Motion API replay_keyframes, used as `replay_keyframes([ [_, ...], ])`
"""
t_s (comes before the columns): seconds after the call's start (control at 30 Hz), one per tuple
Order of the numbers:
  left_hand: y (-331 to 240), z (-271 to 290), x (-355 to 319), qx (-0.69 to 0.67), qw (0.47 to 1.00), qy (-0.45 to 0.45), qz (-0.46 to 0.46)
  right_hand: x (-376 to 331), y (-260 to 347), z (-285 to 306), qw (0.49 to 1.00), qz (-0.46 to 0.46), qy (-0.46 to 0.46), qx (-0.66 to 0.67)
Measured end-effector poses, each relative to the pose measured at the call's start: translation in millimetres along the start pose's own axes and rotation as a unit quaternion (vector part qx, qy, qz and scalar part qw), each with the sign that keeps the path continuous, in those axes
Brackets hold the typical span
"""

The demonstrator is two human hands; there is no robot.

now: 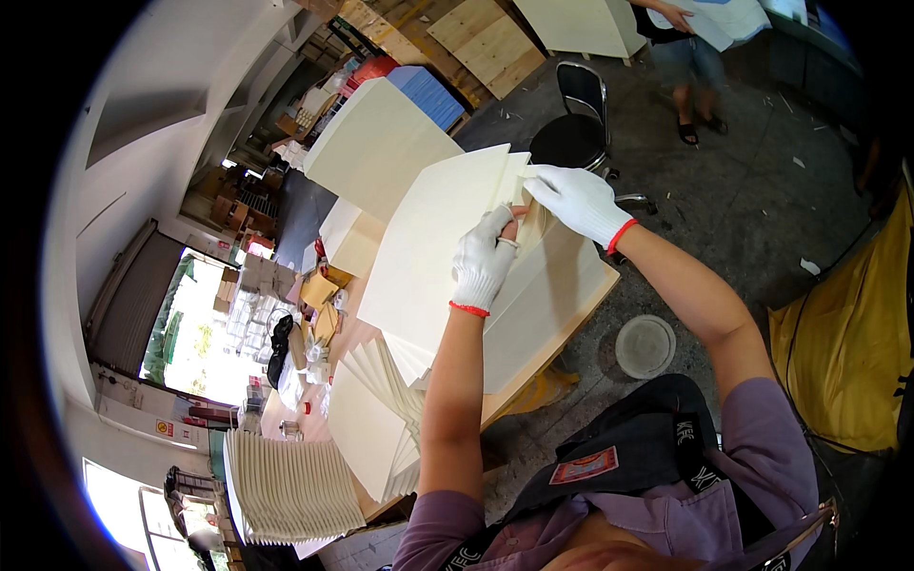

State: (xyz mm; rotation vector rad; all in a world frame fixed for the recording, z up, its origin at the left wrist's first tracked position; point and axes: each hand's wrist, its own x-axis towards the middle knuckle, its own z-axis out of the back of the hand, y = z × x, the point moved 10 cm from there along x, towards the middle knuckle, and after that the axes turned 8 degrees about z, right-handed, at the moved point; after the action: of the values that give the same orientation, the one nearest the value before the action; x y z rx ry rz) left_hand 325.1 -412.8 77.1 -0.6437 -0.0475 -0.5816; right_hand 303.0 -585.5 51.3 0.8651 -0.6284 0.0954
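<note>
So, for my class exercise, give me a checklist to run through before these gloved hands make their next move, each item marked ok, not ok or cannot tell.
1. Gloves on both hands: ok. Left hand and right hand wear white gloves with red cuffs.
2. Left fingers fully covered: not ok. Bare skin shows at a fingertip.
3. Hands at the large cream sheets: ok. Both are at the right-hand edge.
4. Smaller pile of sheets squared up: not ok. Its edges fan out.
5. Number of sheets gripped: cannot tell. The fingers hide it.
</note>
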Motion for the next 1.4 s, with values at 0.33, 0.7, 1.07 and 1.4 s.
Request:
replay_keyframes([
  [0.33,0.8,-0.9,-2.7,0.040,0.999,-0.002,0.032,-8.9,-4.1,-0.9,0.992,-0.075,-0.005,0.098],
  [0.7,-2.9,1.2,-4.3,0.010,0.999,-0.017,0.026,-10.5,-8.0,-0.8,0.995,-0.072,-0.022,0.068],
  [1.07,-6.0,0.1,-5.3,0.083,0.996,-0.007,0.018,-11.2,-11.0,-4.6,0.994,-0.058,-0.035,0.081],
  [1.4,-6.9,1.0,-4.3,0.053,0.998,-0.004,0.012,-13.5,-10.5,-1.0,0.992,-0.083,-0.031,0.093],
])
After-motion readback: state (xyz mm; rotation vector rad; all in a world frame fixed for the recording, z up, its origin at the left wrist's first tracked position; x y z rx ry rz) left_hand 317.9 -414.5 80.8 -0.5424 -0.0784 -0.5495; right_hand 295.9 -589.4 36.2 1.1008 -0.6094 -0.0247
